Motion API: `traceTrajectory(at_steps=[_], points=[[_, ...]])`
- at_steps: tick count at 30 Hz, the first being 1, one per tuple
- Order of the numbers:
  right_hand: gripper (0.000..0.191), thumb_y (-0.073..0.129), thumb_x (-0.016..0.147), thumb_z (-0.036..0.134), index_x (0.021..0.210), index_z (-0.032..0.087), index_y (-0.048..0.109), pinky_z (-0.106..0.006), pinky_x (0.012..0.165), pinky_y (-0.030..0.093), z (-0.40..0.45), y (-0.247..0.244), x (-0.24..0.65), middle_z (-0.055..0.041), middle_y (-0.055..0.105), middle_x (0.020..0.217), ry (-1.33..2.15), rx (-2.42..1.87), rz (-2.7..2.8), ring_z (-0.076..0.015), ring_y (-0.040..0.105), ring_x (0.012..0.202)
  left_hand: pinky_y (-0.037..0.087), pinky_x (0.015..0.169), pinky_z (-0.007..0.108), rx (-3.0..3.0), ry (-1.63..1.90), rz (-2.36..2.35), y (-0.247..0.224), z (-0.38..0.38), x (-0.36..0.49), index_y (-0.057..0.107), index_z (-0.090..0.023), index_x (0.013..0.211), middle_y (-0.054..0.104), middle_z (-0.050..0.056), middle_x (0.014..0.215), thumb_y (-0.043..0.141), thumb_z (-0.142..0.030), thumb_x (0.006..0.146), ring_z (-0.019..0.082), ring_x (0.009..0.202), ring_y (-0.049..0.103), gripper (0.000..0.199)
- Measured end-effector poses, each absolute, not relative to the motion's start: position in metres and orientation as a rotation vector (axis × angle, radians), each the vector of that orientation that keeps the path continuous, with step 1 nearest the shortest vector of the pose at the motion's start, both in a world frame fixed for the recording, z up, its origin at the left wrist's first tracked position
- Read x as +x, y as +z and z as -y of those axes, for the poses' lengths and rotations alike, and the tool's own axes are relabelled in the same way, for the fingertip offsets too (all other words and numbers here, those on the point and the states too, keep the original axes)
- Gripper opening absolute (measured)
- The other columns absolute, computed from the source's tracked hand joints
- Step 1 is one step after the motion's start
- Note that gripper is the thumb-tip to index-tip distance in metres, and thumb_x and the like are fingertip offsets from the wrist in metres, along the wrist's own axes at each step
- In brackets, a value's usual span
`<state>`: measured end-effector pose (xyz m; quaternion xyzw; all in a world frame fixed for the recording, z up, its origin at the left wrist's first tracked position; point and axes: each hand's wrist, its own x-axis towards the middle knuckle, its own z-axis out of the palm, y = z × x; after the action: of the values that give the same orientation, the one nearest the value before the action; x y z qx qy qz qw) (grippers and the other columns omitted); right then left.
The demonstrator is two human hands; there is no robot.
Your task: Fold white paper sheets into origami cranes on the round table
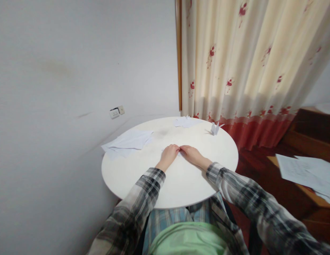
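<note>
Near the middle of the round white table (180,191), my left hand (170,153) and my right hand (190,154) meet with fingertips together. Both are closed, pinching a small piece of white paper (179,154). Most of that paper is hidden under the fingers, so its folds do not show. A folded paper crane (214,129) stands upright farther back on the right, apart from my right hand.
A stack of white paper sheets (130,140) overhangs the table's left edge. Smaller paper pieces (184,122) lie at the back. Beyond are a wall with a socket (114,113) and a flowered curtain (234,63). Papers (303,171) rest on wooden furniture at right.
</note>
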<state>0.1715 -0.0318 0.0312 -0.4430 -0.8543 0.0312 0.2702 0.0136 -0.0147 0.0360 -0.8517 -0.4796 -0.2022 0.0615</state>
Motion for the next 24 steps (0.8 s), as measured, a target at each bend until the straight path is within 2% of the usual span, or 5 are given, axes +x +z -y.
traceTrajectory(at_steps=[8, 11, 15, 19, 24], points=[[0.03, 0.037, 0.086, 0.016, 0.109, 0.019, 0.056, -0.023, 0.084, 0.04, 0.031, 0.03, 0.18, -0.0074, 0.062, 0.108, -0.015, -1.362, 2.361, -0.0159, 0.057, 0.1, 0.041, 0.087, 0.029, -2.693, -0.584, 1.585, 0.031, 0.015, 0.011, 0.057, -0.026, 0.111, 0.062, 0.003, 0.111, 0.038, -0.028, 0.087, 0.018, 0.101, 0.057, 0.032], [0.031, 0.037, 0.086, 0.015, 0.109, 0.018, 0.056, -0.023, 0.086, 0.039, 0.035, 0.032, 0.18, -0.0086, 0.062, 0.109, -0.057, -1.381, 2.388, -0.0157, 0.056, 0.102, 0.037, 0.094, 0.029, -2.718, -0.507, 1.576, 0.028, 0.012, 0.007, 0.051, -0.02, 0.119, 0.053, 0.004, 0.124, 0.033, -0.027, 0.089, 0.017, 0.113, 0.048, 0.036], [0.031, 0.037, 0.086, 0.017, 0.11, 0.017, 0.056, -0.023, 0.085, 0.038, 0.042, 0.037, 0.177, -0.0095, 0.062, 0.108, -0.061, -1.457, 2.391, -0.0153, 0.056, 0.1, 0.029, 0.101, 0.04, -2.626, -0.347, 1.666, 0.027, 0.01, 0.006, 0.04, -0.016, 0.127, 0.038, 0.008, 0.136, 0.024, -0.028, 0.091, 0.021, 0.127, 0.031, 0.042], [0.03, 0.038, 0.085, 0.016, 0.107, 0.016, 0.058, -0.023, 0.085, 0.038, 0.043, 0.041, 0.175, -0.0097, 0.063, 0.104, -0.066, -1.491, 2.386, -0.0155, 0.056, 0.098, 0.026, 0.102, 0.045, -2.586, -0.273, 1.733, 0.029, 0.012, 0.007, 0.036, -0.018, 0.129, 0.034, 0.008, 0.139, 0.021, -0.029, 0.091, 0.022, 0.129, 0.027, 0.043], [0.027, 0.042, 0.081, 0.014, 0.097, 0.016, 0.064, -0.024, 0.082, 0.038, 0.039, 0.041, 0.177, -0.0091, 0.066, 0.095, -0.061, -1.428, 2.336, -0.0168, 0.057, 0.091, 0.024, 0.101, 0.05, -2.632, -0.403, 1.63, 0.027, 0.014, 0.007, 0.044, -0.025, 0.124, 0.041, 0.005, 0.135, 0.026, -0.029, 0.09, 0.022, 0.128, 0.029, 0.038]])
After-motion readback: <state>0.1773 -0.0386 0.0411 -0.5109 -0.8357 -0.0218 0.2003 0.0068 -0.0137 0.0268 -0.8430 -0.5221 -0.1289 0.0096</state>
